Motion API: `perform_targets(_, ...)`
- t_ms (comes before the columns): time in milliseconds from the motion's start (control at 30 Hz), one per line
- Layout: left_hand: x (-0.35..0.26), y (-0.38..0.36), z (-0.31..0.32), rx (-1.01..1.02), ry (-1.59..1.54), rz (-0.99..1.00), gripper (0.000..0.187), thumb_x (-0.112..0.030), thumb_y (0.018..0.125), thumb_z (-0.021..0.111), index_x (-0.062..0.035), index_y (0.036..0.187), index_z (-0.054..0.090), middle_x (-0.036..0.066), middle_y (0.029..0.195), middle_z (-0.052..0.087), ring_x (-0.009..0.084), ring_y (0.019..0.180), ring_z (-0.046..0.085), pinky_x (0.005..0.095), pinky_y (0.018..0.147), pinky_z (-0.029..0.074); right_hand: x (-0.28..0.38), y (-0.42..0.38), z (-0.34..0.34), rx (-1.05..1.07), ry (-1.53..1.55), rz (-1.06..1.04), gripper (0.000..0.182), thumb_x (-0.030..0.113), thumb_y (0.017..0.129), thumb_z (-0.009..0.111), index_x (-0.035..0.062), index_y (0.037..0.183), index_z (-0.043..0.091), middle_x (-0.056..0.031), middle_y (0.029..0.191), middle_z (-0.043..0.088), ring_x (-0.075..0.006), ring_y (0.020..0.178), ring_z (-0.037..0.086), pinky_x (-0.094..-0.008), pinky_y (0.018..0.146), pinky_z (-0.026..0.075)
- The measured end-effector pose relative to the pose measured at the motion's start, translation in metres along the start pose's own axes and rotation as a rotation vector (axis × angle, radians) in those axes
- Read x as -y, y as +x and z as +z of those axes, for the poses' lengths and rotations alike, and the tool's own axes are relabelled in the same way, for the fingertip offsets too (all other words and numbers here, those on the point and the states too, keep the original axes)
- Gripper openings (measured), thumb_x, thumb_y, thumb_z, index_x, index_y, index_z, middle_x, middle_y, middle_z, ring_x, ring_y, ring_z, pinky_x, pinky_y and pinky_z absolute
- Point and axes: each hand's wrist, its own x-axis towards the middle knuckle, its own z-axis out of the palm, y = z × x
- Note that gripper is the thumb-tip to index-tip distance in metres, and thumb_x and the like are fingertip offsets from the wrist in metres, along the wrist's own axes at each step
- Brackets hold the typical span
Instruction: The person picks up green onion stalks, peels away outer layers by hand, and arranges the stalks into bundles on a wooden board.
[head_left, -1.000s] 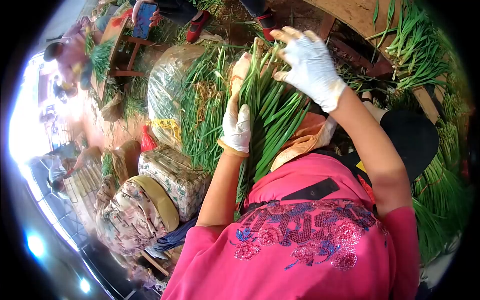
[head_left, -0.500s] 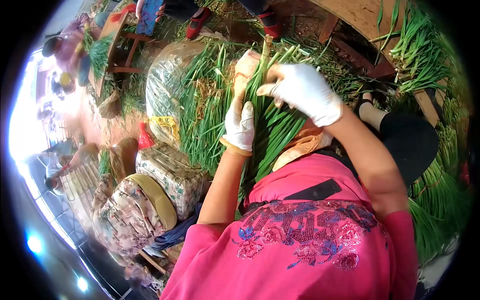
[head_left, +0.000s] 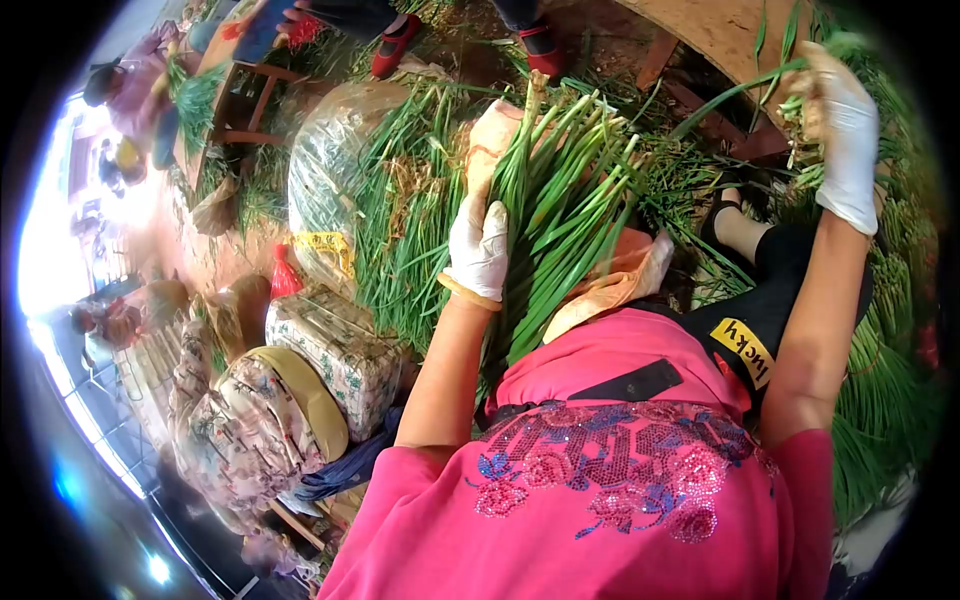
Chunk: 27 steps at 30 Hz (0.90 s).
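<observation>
My left hand [head_left: 480, 245], in a white glove with bare fingertips, is closed round a thick bunch of green onions [head_left: 560, 200]. Their pale cut ends point up and away, and the leaves run down toward my lap. My right hand [head_left: 845, 130], gloved too, is at the far upper right with its fingers bent over pale stalk ends. One long green stalk [head_left: 735, 97] trails left from its fingertips; blur hides the exact grip. Beside my left hand lies a heap of loose greens [head_left: 400, 230].
A wooden table [head_left: 710, 35] stands at the upper right. Tied green bundles [head_left: 880, 400] lie along my right side. To the left are a clear plastic bag [head_left: 320, 170], a patterned box [head_left: 340, 335] and a seated co-worker's floral sleeve [head_left: 240, 430]. Another person's red shoes [head_left: 395, 50] are ahead.
My right hand has left the bunch and swung far right to the upper-right greens. The bunch in my left hand now shows fully, fanned out. My left hand has barely moved.
</observation>
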Motion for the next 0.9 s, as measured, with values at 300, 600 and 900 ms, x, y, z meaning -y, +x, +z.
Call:
perform_targets(300, -0.064, 0.004, 0.015, 0.186, 0.567, 0.422, 0.07, -0.023, 0.078, 0.068, 0.0, 0.137, 0.037, 0.022, 0.134, 0.045, 0.0377, 0.122, 0.045, 0.0402, 0.103, 0.035, -0.072, -0.056, 0.074, 0.634, -0.87, -0.177, 0.042, 0.036, 0.075, 0.07, 0.005, 0.102, 0.065, -0.0139, 0.074, 0.065, -0.0255, 0.066, 0.064, -0.0331, 0.061, 0.049)
perform_targets(600, -0.034, 0.018, 0.019, 0.172, 0.307, 0.133, 0.073, -0.003, 0.071, 0.066, -0.0012, 0.138, 0.037, 0.02, 0.13, 0.05, 0.0306, 0.121, 0.048, 0.0348, 0.102, 0.037, -0.078, -0.012, 0.017, 0.206, -0.065, 0.026, 0.018, 0.019, 0.091, 0.059, 0.002, 0.087, 0.065, -0.0026, 0.072, 0.065, -0.0089, 0.057, 0.059, -0.0213, 0.052, 0.044)
perform_targets(900, -0.032, 0.016, 0.015, 0.152, -0.291, -0.139, 0.062, 0.002, 0.074, 0.065, 0.0018, 0.133, 0.044, 0.013, 0.123, 0.055, 0.0168, 0.111, 0.053, 0.0289, 0.098, 0.04, -0.175, -0.068, 0.009, 0.389, -0.414, 0.046, 0.043, 0.039, 0.08, 0.068, 0.0042, 0.105, 0.063, -0.0138, 0.099, 0.067, -0.0286, 0.092, 0.065, -0.0334, 0.079, 0.05)
